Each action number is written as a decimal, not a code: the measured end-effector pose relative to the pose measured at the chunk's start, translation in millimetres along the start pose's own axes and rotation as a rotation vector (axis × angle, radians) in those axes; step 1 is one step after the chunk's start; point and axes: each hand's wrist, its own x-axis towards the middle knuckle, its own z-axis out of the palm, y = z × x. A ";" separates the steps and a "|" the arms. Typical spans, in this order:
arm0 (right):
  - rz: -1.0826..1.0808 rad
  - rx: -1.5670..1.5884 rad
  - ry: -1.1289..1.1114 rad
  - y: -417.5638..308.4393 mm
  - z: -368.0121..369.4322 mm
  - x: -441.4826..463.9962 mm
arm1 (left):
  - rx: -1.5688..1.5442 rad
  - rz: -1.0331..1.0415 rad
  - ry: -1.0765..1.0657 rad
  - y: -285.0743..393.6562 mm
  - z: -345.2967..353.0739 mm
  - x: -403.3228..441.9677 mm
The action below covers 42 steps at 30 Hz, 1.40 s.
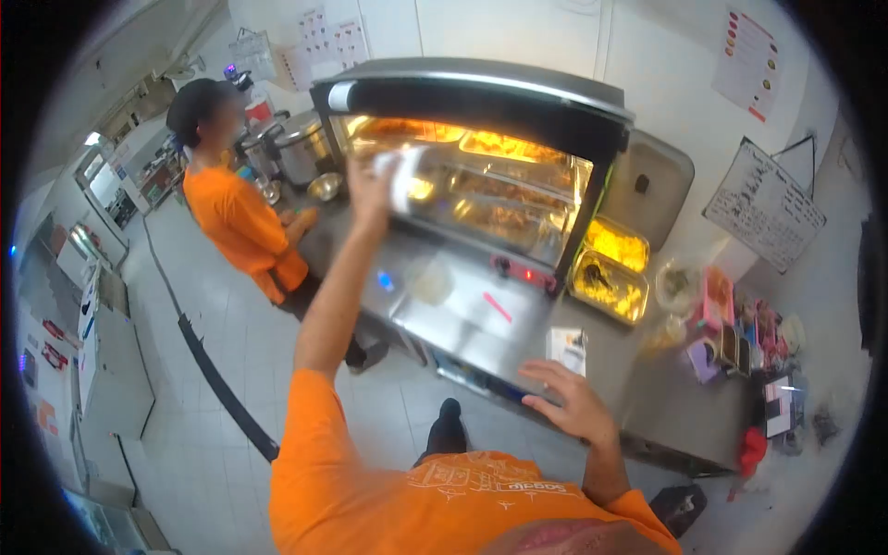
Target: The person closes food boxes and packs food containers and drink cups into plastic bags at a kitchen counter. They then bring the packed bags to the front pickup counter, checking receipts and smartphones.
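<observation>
My left hand (370, 190) is raised at the front left of a glass-fronted warming cabinet (472, 88), its fingers closed round a blurred white object (403, 182). Lit trays of food (507, 146) stand on the shelves behind the glass. Over the front edge of the steel counter (453, 319), my right hand (575, 403) has its fingers spread and holds nothing. It is nearest to a small white packet or printed paper (566, 350). A pink strip (498, 307) lies on the counter in front of the cabinet.
At the left, a person in an orange shirt (236, 217) stands by the counter near large metal pots (301, 148) and a bowl (325, 187). Right of the cabinet are two trays of yellow food (610, 287), containers (717, 296) and a leaning whiteboard (766, 203).
</observation>
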 end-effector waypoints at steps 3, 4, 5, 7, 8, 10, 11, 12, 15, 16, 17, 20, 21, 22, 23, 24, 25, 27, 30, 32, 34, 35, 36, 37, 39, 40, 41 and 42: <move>0.033 -0.047 0.026 35.2 6.7 51.2 | 0.005 0.195 0.061 -24.2 -19.1 131.6; 0.036 -0.089 0.044 46.4 6.4 77.1 | -0.053 0.195 0.030 -34.5 -19.7 181.6; 0.079 -0.079 0.080 54.2 8.4 95.7 | -0.036 0.263 0.018 -49.6 -20.9 223.2; 0.159 -0.044 0.168 70.1 10.0 129.3 | 0.128 0.269 -0.016 -69.7 -20.6 285.7; 0.203 -0.023 0.206 74.1 11.4 142.5 | 0.192 0.285 -0.060 -76.8 -21.1 304.1; 0.207 -0.062 0.280 77.1 6.3 171.9 | 0.326 0.230 -0.137 -91.6 -23.1 332.6; 0.209 -0.062 0.312 84.7 7.2 182.3 | 0.394 0.205 -0.185 -97.3 -21.7 345.1; 0.218 -0.060 0.346 88.0 8.8 189.8 | 0.402 0.199 -0.220 -104.0 -21.7 353.8; 0.274 -0.088 0.335 91.5 2.2 216.6 | 0.467 0.209 -0.294 -103.7 -24.9 356.3; 0.293 -0.093 0.314 94.5 -0.4 223.1 | 0.542 0.316 -0.301 -97.9 -24.1 350.5; 0.306 -0.104 0.309 100.1 -2.0 230.5 | 0.616 0.426 -0.309 -93.3 -22.7 347.1; 0.369 -0.126 0.305 118.8 -4.6 247.1 | 0.989 0.603 -0.268 -73.9 -17.0 324.2; 0.405 -0.128 0.310 123.1 -5.5 250.9 | 1.172 0.702 -0.187 -69.1 -12.7 311.2; 0.441 -0.131 0.314 128.9 -7.1 253.0 | 1.352 0.803 -0.102 -67.1 -10.8 303.7; 0.464 -0.110 0.323 140.5 -8.7 253.8 | 1.385 0.791 -0.145 -66.8 -11.2 304.2; 0.502 -0.044 0.335 158.2 -11.4 250.1 | 1.417 0.781 -0.193 -67.9 -11.6 306.7; 0.549 0.026 0.354 180.5 -13.3 240.1 | 1.444 0.773 -0.253 -71.5 -11.1 309.1; 0.682 -0.018 0.423 237.5 -11.5 206.4 | 1.357 0.790 -0.299 -103.8 -21.9 337.5; 0.881 -0.518 0.549 290.8 -1.1 131.5 | 1.517 0.749 -0.230 -110.8 -16.4 344.2; 1.314 -0.474 0.291 297.4 -7.4 110.2 | 1.557 0.790 -0.234 -113.8 -18.3 358.4; 1.474 -0.414 0.300 288.6 9.8 98.6 | 1.521 0.881 -0.136 -115.3 -13.5 346.8; 1.471 -0.371 0.339 286.9 25.3 94.4 | 1.498 0.885 -0.158 -120.7 -17.5 351.2; 1.456 -0.334 0.375 289.8 38.9 92.5 | 1.483 0.886 -0.167 -119.4 -13.5 349.8; 1.433 -0.303 0.411 294.0 51.1 92.4 | 1.453 0.821 -0.168 -120.1 -9.9 342.7; 1.449 -0.400 0.408 302.9 75.2 93.0 | 1.433 0.784 -0.160 -128.3 -9.0 352.4; 1.452 -0.451 0.409 308.0 88.5 91.0 | 1.421 0.767 -0.149 -129.7 -11.0 357.9; 1.434 -0.538 0.508 317.2 102.0 85.7 | 1.402 0.718 -0.136 -124.8 -9.2 356.6; 1.449 -0.549 0.493 321.0 106.2 81.5 | 1.406 0.766 -0.140 -124.2 -10.1 358.5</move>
